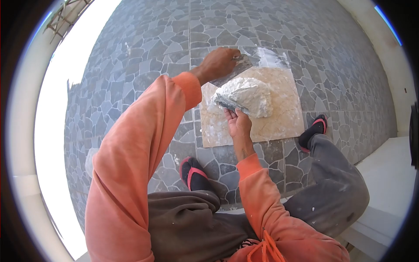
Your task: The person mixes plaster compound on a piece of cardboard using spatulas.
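Note:
A mound of white, paste-like material (253,94) sits on a beige, marbled square tile (279,124). My left hand (220,63) is closed beyond the mound's upper left side, gripping the edge of a flat, grey, smeared plate (233,73). Nearer to me, my right hand (239,124) has its fingers under a dark grey blade-like tool (229,105), palm partly upward. That tool lies against the mound's near left side, with white material over it. Its handle cannot be made out.
Stone-patterned floor tiles (161,65) surround the square tile. White smears (273,56) mark the floor beyond it. My feet in dark socks and red flip-flops stand at lower left (194,172) and right (316,129). A white ledge (388,170) is at the right.

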Motion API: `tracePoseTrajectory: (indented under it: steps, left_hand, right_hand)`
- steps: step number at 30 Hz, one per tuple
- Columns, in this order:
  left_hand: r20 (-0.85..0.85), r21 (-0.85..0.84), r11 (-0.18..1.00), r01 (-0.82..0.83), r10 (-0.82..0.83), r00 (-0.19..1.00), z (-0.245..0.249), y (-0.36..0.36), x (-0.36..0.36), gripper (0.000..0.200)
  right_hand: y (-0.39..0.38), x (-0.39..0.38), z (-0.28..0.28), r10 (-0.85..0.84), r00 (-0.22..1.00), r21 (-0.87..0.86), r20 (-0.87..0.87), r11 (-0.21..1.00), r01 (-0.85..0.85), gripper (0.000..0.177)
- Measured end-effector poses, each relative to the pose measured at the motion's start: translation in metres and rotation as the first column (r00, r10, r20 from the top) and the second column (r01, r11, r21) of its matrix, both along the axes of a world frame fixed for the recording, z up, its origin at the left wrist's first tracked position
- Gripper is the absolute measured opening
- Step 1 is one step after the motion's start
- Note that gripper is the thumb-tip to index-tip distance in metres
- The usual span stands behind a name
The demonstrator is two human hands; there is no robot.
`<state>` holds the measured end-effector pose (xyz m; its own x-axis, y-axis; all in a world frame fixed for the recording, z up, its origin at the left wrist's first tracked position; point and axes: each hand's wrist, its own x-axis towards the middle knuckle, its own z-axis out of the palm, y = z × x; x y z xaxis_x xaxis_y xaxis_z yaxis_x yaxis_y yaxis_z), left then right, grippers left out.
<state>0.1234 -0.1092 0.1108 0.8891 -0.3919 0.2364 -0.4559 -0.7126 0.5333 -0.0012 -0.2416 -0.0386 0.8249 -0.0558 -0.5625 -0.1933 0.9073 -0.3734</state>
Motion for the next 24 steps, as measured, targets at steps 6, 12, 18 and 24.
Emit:
tracePoseTrajectory:
  steps: [6, 12, 18, 24]
  left_hand:
    - [-0.038, -0.012, 1.000, -0.005, 0.005, 0.999, 0.001, -0.003, 0.003, 0.028]
    - [-0.007, 0.042, 0.999, -0.034, 0.035, 0.999, 0.012, 0.000, 0.003, 0.025]
    - [-0.021, 0.050, 0.991, -0.124, 0.126, 0.992, 0.002, 0.012, -0.001, 0.026]
    - [-0.080, 0.051, 0.990, -0.131, 0.134, 0.988, -0.003, 0.017, -0.010, 0.028]
  right_hand:
    - [-0.014, 0.022, 0.017, 0.009, 1.000, -0.011, -0.015, 1.000, -0.009, 0.031]
    - [-0.034, 0.053, 0.041, 0.044, 0.995, -0.047, -0.085, 0.998, -0.048, 0.028]
    - [-0.068, 0.095, 0.057, 0.275, 0.950, -0.111, -0.149, 0.950, -0.293, 0.027]
    - [-0.104, 0.111, 0.125, 0.606, 0.709, -0.496, -0.360, 0.519, -0.696, 0.024]
